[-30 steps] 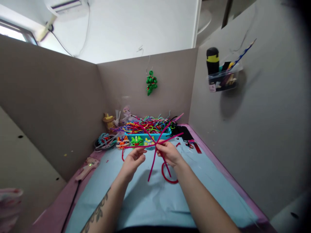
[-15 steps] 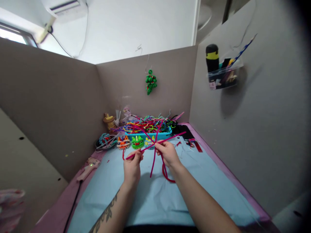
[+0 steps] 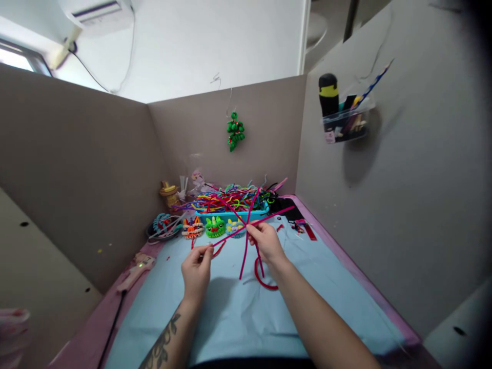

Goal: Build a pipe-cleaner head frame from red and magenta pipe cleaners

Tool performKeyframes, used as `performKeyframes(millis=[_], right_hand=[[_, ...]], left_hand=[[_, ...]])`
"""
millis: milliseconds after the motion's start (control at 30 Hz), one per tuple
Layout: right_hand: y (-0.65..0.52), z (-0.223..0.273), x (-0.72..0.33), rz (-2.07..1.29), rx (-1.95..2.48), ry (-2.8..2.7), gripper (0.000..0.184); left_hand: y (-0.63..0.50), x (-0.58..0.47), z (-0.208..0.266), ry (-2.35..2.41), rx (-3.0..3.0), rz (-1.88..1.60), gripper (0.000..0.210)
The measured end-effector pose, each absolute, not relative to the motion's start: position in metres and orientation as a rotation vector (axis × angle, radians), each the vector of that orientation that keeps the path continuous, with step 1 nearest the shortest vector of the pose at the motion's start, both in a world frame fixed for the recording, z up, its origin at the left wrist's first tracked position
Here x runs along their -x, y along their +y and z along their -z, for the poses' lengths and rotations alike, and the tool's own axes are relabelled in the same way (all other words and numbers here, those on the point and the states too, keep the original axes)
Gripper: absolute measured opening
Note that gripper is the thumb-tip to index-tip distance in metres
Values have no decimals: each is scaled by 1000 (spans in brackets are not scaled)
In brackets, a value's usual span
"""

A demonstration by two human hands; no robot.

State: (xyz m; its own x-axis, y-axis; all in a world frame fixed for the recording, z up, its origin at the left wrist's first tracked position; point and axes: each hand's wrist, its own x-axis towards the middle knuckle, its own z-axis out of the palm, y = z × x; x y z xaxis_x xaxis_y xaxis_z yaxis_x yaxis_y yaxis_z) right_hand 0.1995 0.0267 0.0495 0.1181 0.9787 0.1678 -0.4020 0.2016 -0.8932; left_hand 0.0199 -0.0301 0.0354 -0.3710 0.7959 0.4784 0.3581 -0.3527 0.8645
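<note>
The pink star [image 3: 246,224], made of fuzzy stems crossed at one hub, is held up in the air over the blue sheet [image 3: 315,312]. From here I see the right hand [image 3: 268,245] pinching it at the hub, thumb and forefinger clamped there. The left hand [image 3: 197,269] grips the tip of the arm that slants down to its side, thumb and forefinger pressed together on it, and that arm runs straight between the two hands. Below the hub a red loop [image 3: 261,280] shows beside the right wrist, and another red stem [image 3: 220,249] shows just beyond the left fingertips. Farther back three little heads sit in a row: orange [image 3: 192,228], green [image 3: 214,227], and blue and yellow [image 3: 235,228]. Behind them a blue tray [image 3: 211,216] overflows with coloured stems [image 3: 234,198]. Off to the left are a dark bowl [image 3: 150,234] and a pink glue gun [image 3: 135,272]. A green ornament [image 3: 235,133] hangs on the back partition [image 3: 184,123].
</note>
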Motion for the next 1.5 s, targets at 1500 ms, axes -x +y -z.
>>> performKeyframes(millis=[1500], right_hand=[[23,-44,-206,-1355,850,-1073,23]], left_hand=[[9,-4,-29,795,-713,-1434,23]])
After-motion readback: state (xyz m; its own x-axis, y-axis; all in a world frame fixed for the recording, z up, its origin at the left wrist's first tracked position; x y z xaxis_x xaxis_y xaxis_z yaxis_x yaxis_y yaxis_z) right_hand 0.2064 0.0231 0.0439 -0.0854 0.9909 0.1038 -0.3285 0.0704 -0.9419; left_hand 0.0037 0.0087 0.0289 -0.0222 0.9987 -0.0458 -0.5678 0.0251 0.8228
